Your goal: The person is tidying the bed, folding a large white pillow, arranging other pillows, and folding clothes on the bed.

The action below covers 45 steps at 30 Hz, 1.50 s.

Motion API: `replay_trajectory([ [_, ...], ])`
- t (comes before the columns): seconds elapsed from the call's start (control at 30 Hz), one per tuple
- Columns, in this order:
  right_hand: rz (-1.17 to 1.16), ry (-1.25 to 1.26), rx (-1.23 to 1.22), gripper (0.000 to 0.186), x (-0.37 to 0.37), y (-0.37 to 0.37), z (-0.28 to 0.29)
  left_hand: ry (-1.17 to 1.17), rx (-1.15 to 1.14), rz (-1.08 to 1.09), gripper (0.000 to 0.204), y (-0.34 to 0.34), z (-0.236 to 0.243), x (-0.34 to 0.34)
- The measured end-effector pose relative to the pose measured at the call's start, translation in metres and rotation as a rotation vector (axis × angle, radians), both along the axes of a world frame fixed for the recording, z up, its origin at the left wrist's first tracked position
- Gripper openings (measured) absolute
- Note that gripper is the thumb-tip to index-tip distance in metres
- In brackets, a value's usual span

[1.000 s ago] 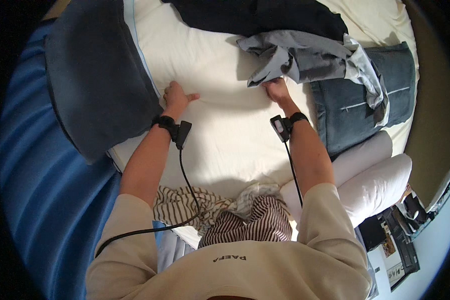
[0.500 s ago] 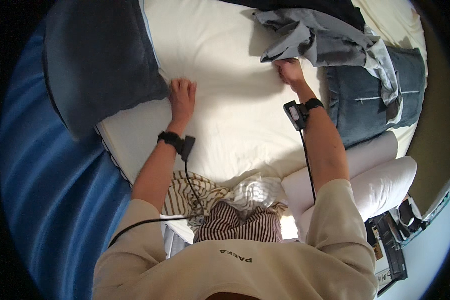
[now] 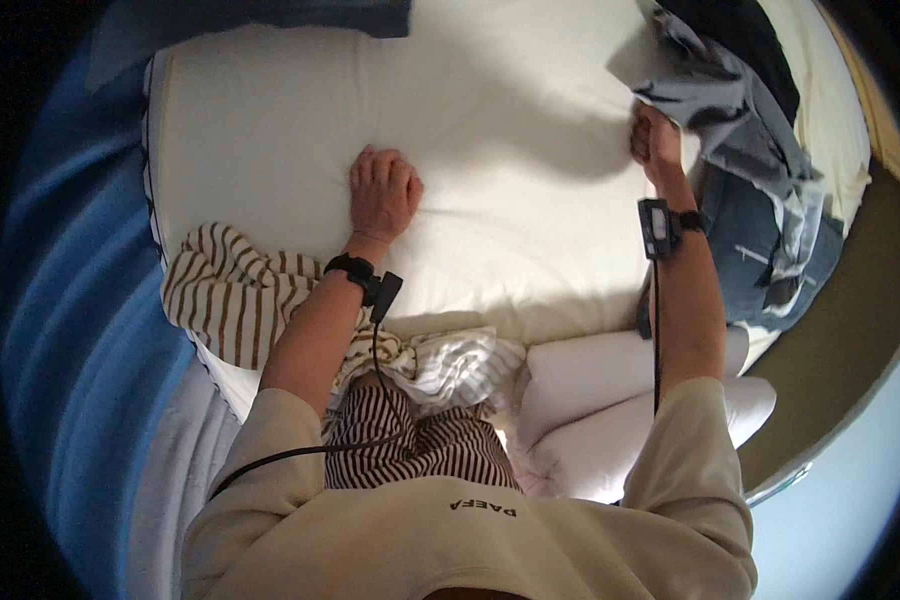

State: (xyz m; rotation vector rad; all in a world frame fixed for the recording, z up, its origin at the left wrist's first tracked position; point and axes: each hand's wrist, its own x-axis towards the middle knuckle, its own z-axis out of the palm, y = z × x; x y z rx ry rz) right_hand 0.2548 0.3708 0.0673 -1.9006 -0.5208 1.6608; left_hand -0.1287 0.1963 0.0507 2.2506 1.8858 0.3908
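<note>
My left hand (image 3: pixel 384 190) rests palm down on the cream sheet (image 3: pixel 510 250), its bent fingers slightly apart on the fabric. My right hand (image 3: pixel 655 140) is closed at the lower edge of a crumpled grey fabric (image 3: pixel 720 95), which it grips at the bed's right side. A brown-and-white striped cloth (image 3: pixel 225 295) lies bunched below and left of my left hand. A finer, dark striped fabric (image 3: pixel 410 450) is in front of my torso. Black wrist devices with cables are on both forearms.
Blue ridged padding (image 3: pixel 80 300) borders the bed's left. A dark blue-grey pad (image 3: pixel 260 20) lies at the top left. Black fabric (image 3: pixel 770 40) and another blue-grey padded item (image 3: pixel 810 270) lie at the right, above pale pillows (image 3: pixel 590 390).
The view has shifted. My right hand and the grey fabric are farther right. My left hand lies flatter on the sheet, and more of the left striped cloth shows.
</note>
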Motion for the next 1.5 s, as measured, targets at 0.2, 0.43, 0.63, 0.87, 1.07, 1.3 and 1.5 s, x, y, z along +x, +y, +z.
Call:
replay_trajectory([
  [0.2, 0.039, -0.002, 0.01, 0.034, -0.005, -0.003, -0.005, -0.077, 0.043, 0.04, 0.017, -0.002, -0.008, -0.004],
  [0.43, 0.026, -0.113, 0.078, 0.034, -0.01, -0.005, -0.006, -0.094, 0.032, 0.039, 0.018, -0.003, -0.005, -0.003],
  [0.63, 0.003, -0.155, 0.139, 0.034, -0.026, -0.013, -0.001, -0.039, 0.049, 0.025, 0.016, -0.001, -0.005, -0.009],
  [0.87, 0.165, 0.048, 0.083, 0.026, -0.013, -0.098, -0.003, -0.013, 0.07, -0.011, 0.022, 0.0, -0.009, 0.003],
  [1.07, 0.302, 0.034, -0.248, 0.034, -0.039, -0.266, 0.001, 0.043, 0.097, -0.021, 0.025, -0.004, -0.011, -0.003],
  [1.3, -0.077, 0.071, -0.251, 0.037, -0.08, -0.311, 0.015, 0.025, 0.176, -0.033, 0.022, 0.004, 0.004, 0.004],
  [1.5, 0.103, -0.041, -0.047, 0.042, -0.076, -0.321, -0.012, 0.0, 0.143, -0.036, 0.023, 0.002, 0.004, 0.004],
])
